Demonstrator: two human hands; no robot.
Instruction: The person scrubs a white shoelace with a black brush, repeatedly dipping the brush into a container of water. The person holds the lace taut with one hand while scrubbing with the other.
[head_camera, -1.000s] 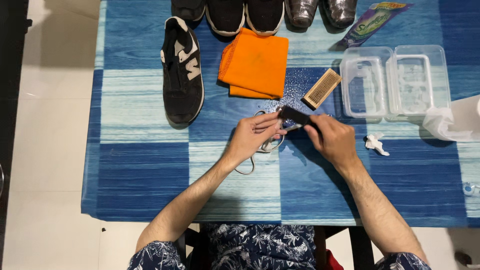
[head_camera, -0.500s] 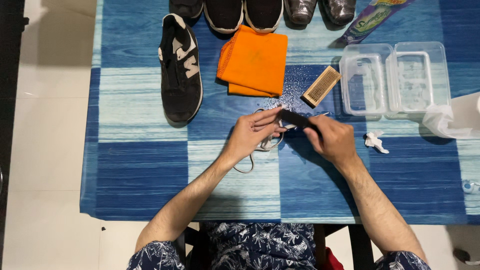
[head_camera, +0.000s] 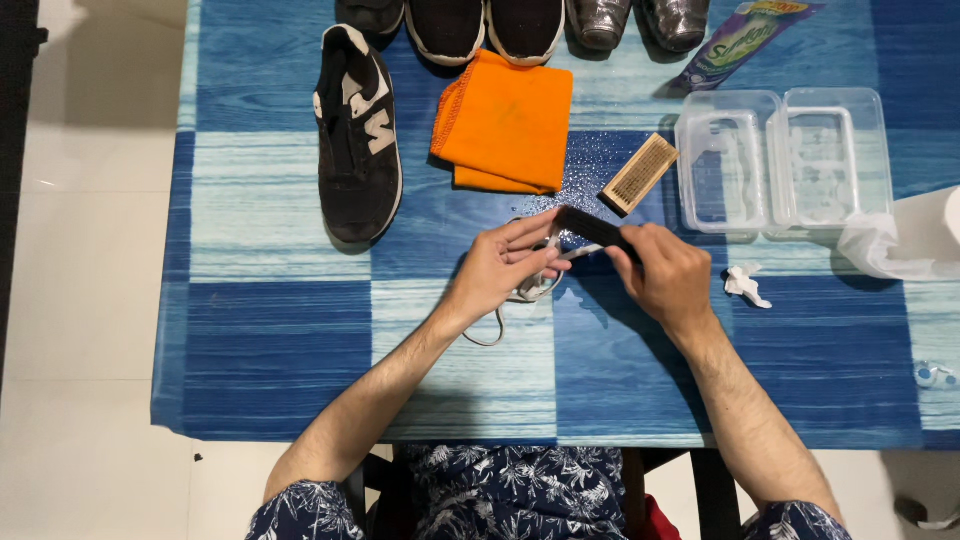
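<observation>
- I am pinching a white shoelace (head_camera: 540, 283) with my left hand (head_camera: 500, 268), the fingers closed on it over the middle of the table (head_camera: 260, 330); the slack is trailing down beneath my wrist in a loose loop on the pale stripe.
- My right hand (head_camera: 668, 275) is wrapping tightly around a small dark brush (head_camera: 592, 228), the grip closed on its handle end while the head is angling up and left toward my left fingertips.
- The brush head is sitting just above the lace where my left fingers are holding it; I cannot tell whether the bristles are touching it.
- Water droplets (head_camera: 588, 165) are lying scattered on the dark blue square just beyond my hands.
- A wooden brush (head_camera: 639, 174) is lying tilted just past the droplets, near the dark brush but apart from it.
- A folded orange cloth (head_camera: 505, 122) is lying to the left of the wooden brush, its far edge touching the toes of the shoes above.
- One black-and-white sneaker (head_camera: 358, 135) without its lace is lying lengthwise to the left of the cloth, well apart from my left hand.
- More shoes (head_camera: 485, 25) are lining the far edge, two dark and two shiny grey.
- Two clear plastic containers (head_camera: 785, 158) are sitting side by side to my right, with a colourful pouch (head_camera: 745, 40) beyond them.
- A crumpled white scrap (head_camera: 745, 284) is lying just beside my right hand, and white tissue (head_camera: 905, 240) is lying at the right edge.
</observation>
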